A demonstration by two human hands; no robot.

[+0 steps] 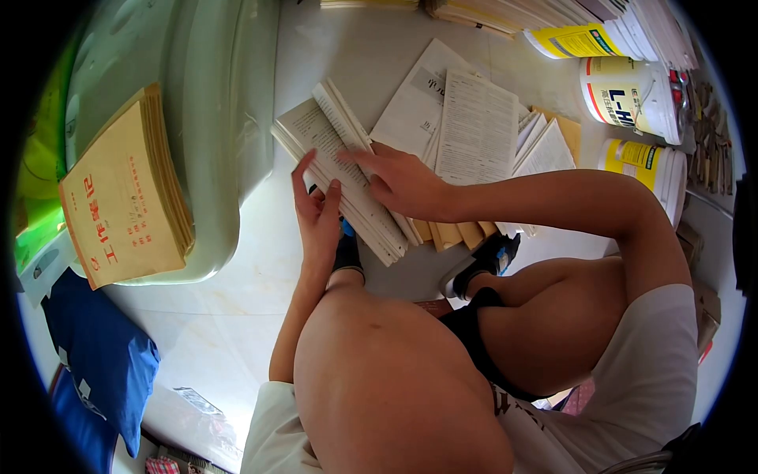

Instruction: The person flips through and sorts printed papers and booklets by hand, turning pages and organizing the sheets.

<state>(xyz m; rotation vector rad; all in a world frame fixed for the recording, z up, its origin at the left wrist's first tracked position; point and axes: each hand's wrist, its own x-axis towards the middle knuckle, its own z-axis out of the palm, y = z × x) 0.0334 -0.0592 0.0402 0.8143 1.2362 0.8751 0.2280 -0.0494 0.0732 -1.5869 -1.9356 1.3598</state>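
Note:
A thick open book (304, 126) with printed pages lies tilted across my hands, above my feet. My left hand (317, 217) grips its lower left edge, with the index finger and thumb over the page. My right hand (410, 186) is closed about the right side of the book, beside a raised bundle of pages. Its fingertips are smeared by motion over the print. To the right, on the floor, are loose printed sheets (477, 130) and a white paper (410, 103). Brown envelopes (448, 235) show partly beneath my right hand.
At left, a stack of brown envelopes (118, 197) with red print rests on a pale green plastic bin (213, 158). White and yellow buckets (632, 95) line the right side. Paper stacks (482, 16) stand at the back. A blue bag (103, 347) lies lower left.

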